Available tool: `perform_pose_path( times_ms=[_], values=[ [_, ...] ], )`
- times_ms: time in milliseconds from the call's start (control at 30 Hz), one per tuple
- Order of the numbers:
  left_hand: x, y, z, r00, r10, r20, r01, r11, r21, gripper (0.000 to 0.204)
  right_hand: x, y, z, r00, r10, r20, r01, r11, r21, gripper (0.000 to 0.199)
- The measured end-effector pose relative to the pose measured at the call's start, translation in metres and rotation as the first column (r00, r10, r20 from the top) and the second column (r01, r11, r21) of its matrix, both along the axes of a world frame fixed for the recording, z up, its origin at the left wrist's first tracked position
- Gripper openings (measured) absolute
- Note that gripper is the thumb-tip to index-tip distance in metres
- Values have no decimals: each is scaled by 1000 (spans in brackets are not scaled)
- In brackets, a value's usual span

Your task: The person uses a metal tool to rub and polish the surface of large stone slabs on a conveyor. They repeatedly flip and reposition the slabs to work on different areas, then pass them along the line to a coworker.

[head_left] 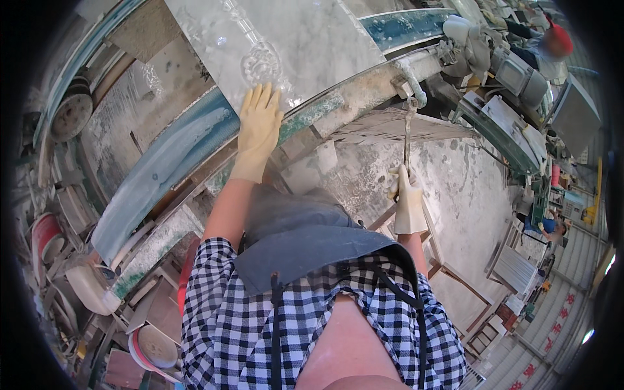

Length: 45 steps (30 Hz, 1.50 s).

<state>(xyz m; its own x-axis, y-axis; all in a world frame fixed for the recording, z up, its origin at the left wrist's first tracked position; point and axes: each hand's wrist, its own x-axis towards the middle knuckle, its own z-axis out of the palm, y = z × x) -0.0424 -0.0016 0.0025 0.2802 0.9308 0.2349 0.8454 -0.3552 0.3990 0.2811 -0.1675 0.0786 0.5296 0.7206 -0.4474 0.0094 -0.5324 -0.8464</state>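
Observation:
A wet grey-white slab (318,49) lies on the machine bed at the top, with water pooled and running over its surface. My left hand (260,133), in a cream rubber glove, rests flat on the slab's near edge, fingers stretched forward. Off to the right, my right hand (409,201) wears a matching glove. Its fingers are wrapped around the lower end of a thin metal rod (407,136). That rod runs up to a crusted pipe fitting (413,101) on the bed's front side.
A worn green-and-white rail (312,123) crosses in front of me. Blue curved guards (162,175) flank the slab. At left stands a round wheel (71,114). Wooden frames (461,283) stand at right. A person in a red cap (552,45) is at far right, another person (552,226) farther off.

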Motion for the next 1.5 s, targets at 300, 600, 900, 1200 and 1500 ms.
perform_pose_path(
  times_ms=[300, 600, 900, 1200, 1500],
  values=[
    [-2, 2, 5, 1000, 13, 27, -12, 999, -35, 50, 12, 19, -3, 997, 51, -50, -48, 997, 54, 32],
    [-2, 0, 2, 994, 83, 76, -85, 996, 30, 51, 0, 58, -3, 986, 166, -32, -163, 983, 88, 33],
    [1, 1, 2, 996, 92, 19, -92, 996, 10, 58, 4, 48, -26, 987, 160, -23, -161, 986, -52, 28],
    [2, 3, 3, 991, 113, 71, -111, 993, -39, 63, 2, 52, -40, 995, 87, -44, -91, 992, -82, 18],
    [3, 2, 10, 989, 123, 75, -122, 992, -24, 60, 3, 59, -42, 991, 118, -62, -124, 987, -101, 19]
  ],
)
